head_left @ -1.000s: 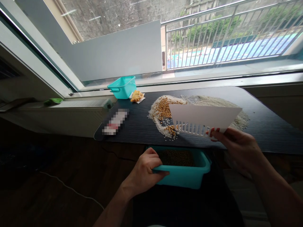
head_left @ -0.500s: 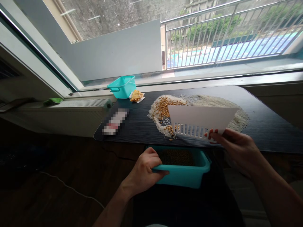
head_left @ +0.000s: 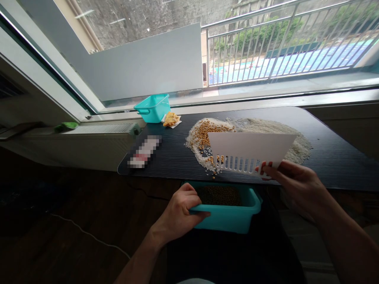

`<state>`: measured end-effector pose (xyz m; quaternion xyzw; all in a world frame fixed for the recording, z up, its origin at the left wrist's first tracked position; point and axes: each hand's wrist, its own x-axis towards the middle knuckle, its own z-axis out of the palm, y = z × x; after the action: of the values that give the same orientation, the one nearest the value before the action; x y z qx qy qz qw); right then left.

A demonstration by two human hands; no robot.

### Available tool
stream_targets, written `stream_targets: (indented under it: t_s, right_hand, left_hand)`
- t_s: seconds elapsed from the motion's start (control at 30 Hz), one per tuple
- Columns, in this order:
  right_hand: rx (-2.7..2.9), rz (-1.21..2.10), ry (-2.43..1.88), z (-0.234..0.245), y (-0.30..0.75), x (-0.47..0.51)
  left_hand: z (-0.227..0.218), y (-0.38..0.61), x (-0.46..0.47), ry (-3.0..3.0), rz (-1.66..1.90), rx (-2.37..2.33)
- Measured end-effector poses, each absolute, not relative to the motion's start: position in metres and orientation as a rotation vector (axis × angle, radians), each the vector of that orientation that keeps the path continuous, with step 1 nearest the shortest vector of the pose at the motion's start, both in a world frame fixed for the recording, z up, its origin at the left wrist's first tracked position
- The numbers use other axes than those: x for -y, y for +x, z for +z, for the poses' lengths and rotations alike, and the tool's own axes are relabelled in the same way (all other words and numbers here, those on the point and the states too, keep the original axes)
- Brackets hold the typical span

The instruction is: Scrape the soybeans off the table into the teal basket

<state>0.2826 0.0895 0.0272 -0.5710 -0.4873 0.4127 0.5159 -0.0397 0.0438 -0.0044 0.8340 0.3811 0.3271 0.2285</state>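
My left hand [head_left: 180,213] grips the left rim of a teal plastic bin [head_left: 231,219] held just below the table's near edge; the bin holds brownish beans. My right hand [head_left: 291,185] pinches a white slotted scraper [head_left: 250,152] that stands on the black table [head_left: 340,157], its slotted edge down near the front edge. Behind and left of the scraper lies a pile of white rice [head_left: 266,128] mixed with yellow soybeans [head_left: 205,134]. A few beans sit at the scraper's lower left corner.
A second teal bin [head_left: 152,107] stands at the table's far left corner with a yellow crumpled wrapper [head_left: 171,119] beside it. A blurred flat item [head_left: 145,151] lies on the table's left part. A radiator [head_left: 97,129] and window sill run along the left.
The scraper has slid slightly toward the table's front edge and a bit left, pushing a few beans and grains with it. My left hand and the bin have stayed nearly still.
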Motion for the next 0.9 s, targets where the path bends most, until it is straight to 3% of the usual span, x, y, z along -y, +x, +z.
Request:
stream_targets:
  t_s: [0.9]
  right_hand:
    - [1.323,1.069,-1.343,0.0315,0.2846,-0.0863]
  left_hand:
    - [0.0017,-0.0364,-0.0491,2.309,0.925,-1.044]
